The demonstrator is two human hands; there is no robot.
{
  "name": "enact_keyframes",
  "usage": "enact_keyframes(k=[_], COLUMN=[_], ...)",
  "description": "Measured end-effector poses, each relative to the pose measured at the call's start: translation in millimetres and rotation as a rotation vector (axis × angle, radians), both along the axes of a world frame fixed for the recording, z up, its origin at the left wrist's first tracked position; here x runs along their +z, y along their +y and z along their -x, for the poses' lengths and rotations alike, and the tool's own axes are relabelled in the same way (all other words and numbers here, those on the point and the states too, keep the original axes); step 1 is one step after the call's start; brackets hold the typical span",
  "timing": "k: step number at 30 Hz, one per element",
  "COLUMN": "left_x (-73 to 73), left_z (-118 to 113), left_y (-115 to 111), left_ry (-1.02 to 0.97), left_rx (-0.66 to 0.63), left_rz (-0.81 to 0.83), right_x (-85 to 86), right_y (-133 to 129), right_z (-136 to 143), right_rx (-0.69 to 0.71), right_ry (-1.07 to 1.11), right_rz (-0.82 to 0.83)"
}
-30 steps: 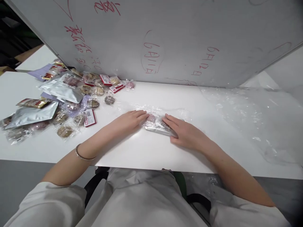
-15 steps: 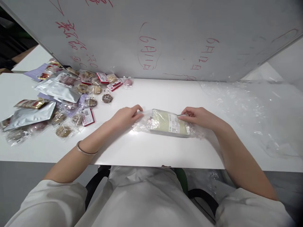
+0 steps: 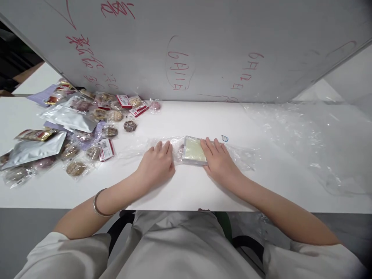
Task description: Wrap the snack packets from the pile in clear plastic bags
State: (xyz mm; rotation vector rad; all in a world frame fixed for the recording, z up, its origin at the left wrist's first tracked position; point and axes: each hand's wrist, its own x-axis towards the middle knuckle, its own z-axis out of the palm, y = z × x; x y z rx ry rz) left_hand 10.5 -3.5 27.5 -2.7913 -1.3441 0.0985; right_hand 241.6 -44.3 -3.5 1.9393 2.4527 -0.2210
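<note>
A flat pale green packet (image 3: 194, 149) lies inside clear plastic wrap (image 3: 242, 155) near the middle of the white table. My right hand (image 3: 218, 159) rests palm down over the packet's right part, fingers spread, hiding its label. To the left of the packet, my left hand (image 3: 157, 161) lies on the wrap with its fingers slightly apart, pressing it flat. A small dark reddish item shows through the plastic at the packet's left end.
Wrapped cookies (image 3: 76, 168), silver pouches (image 3: 40, 149) and red-edged cards (image 3: 107, 150) are heaped at the left. A whiteboard (image 3: 212, 38) stands along the table's back edge. A large clear plastic sheet (image 3: 328, 143) covers the right side.
My right hand has moved left onto the packet and flattened over its label. My left hand has turned palm down and come lower onto the wrap, which now spreads out on both sides.
</note>
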Motion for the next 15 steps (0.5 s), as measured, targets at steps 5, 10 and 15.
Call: enact_keyframes(k=[5, 10, 15], left_x=[-10.0, -7.5, 0.0], left_z=[1, -3, -1], left_y=[16, 32, 39], left_ry=[-0.062, -0.123, -0.627], left_rx=[0.042, 0.196, 0.241], left_rz=[0.011, -0.005, 0.338], right_x=[-4.2, -4.2, -9.0], right_y=[6, 8, 11], right_z=[-7, -7, -4], right_rx=[-0.002, 0.094, 0.187], right_ry=[0.017, 0.025, 0.077], right_rz=[-0.025, -0.138, -0.33])
